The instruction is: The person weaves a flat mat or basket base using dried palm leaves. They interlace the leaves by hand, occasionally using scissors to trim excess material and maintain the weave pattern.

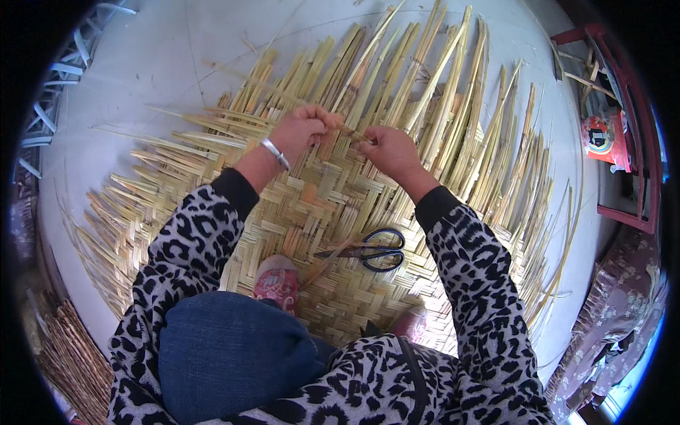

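Here, L hand [309, 129], R hand [391, 151], strip [353, 134] btwn, mat [290, 212] below

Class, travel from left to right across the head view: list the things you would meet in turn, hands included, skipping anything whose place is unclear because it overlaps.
Bundle of thin brown stalks → left hand → right hand → red package.

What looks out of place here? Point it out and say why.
The blue-handled metal scissors lie loose on the pale woven mat, near a pink patterned shoe; sharp blades beside feet seem slightly misplaced.
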Motion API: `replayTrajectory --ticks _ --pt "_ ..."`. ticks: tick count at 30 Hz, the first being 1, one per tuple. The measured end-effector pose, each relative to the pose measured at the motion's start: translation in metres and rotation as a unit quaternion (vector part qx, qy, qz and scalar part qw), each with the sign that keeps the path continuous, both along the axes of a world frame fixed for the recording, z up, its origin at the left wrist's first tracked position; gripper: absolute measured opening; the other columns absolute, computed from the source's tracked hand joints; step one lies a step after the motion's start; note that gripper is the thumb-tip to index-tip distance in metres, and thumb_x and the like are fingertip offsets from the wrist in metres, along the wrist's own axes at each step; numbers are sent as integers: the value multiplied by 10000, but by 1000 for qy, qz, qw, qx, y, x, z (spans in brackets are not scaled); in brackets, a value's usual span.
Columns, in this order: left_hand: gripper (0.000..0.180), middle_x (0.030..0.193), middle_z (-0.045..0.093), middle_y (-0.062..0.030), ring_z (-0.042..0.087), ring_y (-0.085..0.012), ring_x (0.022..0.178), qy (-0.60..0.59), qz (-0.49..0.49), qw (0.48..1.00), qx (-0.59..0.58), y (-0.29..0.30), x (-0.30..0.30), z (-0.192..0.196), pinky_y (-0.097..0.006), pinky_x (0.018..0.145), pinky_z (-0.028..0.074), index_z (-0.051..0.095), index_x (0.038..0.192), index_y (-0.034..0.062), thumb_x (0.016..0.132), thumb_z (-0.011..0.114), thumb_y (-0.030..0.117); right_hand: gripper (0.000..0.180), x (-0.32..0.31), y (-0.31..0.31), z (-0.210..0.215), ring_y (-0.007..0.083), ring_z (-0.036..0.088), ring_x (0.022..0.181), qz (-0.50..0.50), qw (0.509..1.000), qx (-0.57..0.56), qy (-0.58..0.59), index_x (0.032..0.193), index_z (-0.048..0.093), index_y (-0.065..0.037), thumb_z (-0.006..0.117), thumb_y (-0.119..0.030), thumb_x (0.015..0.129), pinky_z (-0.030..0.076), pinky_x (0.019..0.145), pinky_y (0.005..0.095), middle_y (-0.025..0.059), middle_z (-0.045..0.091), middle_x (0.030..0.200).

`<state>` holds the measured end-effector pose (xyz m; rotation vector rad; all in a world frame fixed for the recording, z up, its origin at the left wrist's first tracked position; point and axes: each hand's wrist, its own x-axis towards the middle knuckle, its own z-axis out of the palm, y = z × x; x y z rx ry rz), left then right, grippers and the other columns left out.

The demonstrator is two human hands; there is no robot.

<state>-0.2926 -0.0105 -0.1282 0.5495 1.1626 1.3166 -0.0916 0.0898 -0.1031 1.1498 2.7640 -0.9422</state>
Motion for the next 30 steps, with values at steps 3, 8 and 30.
replayTrajectory --ticks 3,8,30 --pt "167 1084 647 -90 624 -156 873 89 -43 994 -46 27 -5 5 -283 792 515 652 936 38 848 512 18 283 1 -1 -4 372 639 771 -73 996 -28 40 904 666 -75 624 -341 815 506 708 459 169 651 776" --pt "254 1008 685 -111 664 -178 943 444 -125 875 -148 71 -5 2 -294 796 529 657 1048 4 843 618 148 280 4 -4 -8 395 627 736 -152 984 -28 87 823 629 -54 606 -334 811 496 688 470 189 631 725" --pt "542 988 658 -71 632 -188 934 109 -169 973 -115 109 7 10 -363 815 528 588 1113 34 711 861 274 256 18 -4 -59 89 540 481 -248 924 -199 214 918 623 5 671 -244 885 446 448 251 12 563 659"
